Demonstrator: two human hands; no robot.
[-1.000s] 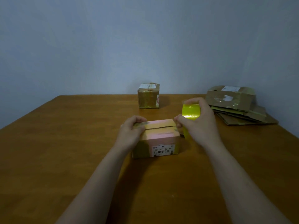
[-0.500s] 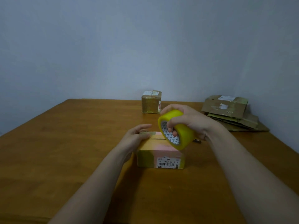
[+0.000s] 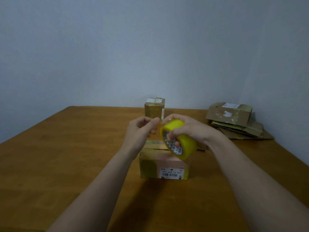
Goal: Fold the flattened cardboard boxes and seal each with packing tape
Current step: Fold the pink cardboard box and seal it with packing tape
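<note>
A small cardboard box (image 3: 150,166) with a barcode label stands on the wooden table (image 3: 66,164) in front of me, its top flaps folded down. My right hand (image 3: 194,129) holds a yellow roll of packing tape (image 3: 187,146) above the box, fingers hooked through its core. My left hand (image 3: 142,129) is raised just left of the roll. Its thumb and forefinger pinch together at the roll's upper edge, on what looks like the thin free end of the tape.
A taped-up small box (image 3: 153,109) stands at the table's far edge. A stack of flattened cardboard boxes (image 3: 234,119) lies at the far right by the wall. A small dark object (image 3: 201,149) lies on the table behind the roll.
My right hand lifted the tape roll off the box's right side and turned its core toward me. My left hand left the box top and rose to the roll's edge.
</note>
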